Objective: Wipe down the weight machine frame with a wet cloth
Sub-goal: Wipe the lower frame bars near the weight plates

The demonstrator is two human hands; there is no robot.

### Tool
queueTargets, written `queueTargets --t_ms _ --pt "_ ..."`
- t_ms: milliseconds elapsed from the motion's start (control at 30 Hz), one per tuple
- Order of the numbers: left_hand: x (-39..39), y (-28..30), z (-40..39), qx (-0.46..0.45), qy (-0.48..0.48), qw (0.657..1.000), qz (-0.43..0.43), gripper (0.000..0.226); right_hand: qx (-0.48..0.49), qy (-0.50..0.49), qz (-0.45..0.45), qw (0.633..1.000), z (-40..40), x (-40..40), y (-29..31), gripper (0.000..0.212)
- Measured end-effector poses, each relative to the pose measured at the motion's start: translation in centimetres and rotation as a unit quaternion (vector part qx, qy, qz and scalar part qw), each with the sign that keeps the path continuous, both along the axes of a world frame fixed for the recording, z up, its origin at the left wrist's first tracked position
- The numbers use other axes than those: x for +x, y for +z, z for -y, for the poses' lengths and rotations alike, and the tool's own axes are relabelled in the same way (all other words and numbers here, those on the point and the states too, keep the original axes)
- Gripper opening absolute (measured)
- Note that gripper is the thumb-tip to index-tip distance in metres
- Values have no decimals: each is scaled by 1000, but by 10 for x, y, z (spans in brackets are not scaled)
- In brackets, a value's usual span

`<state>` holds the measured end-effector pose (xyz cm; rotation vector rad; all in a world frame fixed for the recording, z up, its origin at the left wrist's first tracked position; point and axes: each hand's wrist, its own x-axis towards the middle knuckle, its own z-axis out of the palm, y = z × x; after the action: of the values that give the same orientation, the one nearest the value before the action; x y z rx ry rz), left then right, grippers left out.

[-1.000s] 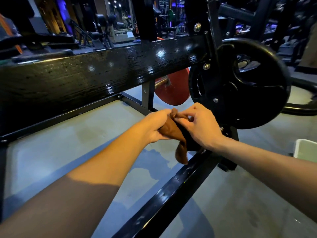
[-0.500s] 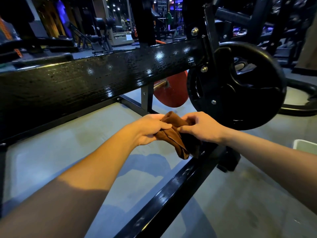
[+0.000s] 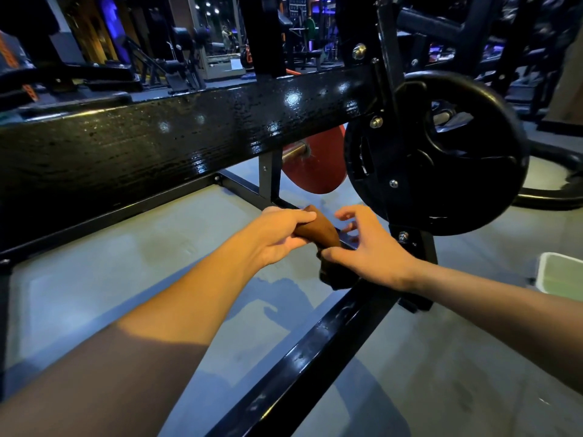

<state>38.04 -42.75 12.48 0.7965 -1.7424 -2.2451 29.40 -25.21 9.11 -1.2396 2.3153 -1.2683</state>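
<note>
While the left hand (image 3: pixel 277 236) grips the cloth (image 3: pixel 317 230), the right hand (image 3: pixel 370 250) hovers beside it — fingers spread, perhaps touching.

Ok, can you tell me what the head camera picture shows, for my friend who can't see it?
A person's left hand grips a rolled brown cloth above a black bar of the weight machine frame, while the right hand, fingers spread, reaches for it. Behind the hands hang a black weight plate and a red weight plate, under a thick, shiny black beam.
</note>
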Motion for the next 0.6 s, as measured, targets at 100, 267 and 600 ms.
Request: queueTargets --t_ms 100,267,600 --pt "7 4 -4 -6 -88 996 -14 27 36 21 167 985 -6 -8 10 80" --pt "4 0 -17 40 -133 988 -67 25 140 89 202 965 -15 -16 31 24" --pt "8 -34 -42 -215 -308 924 76 35 193 104 444 869 -65 -23 -4 22"
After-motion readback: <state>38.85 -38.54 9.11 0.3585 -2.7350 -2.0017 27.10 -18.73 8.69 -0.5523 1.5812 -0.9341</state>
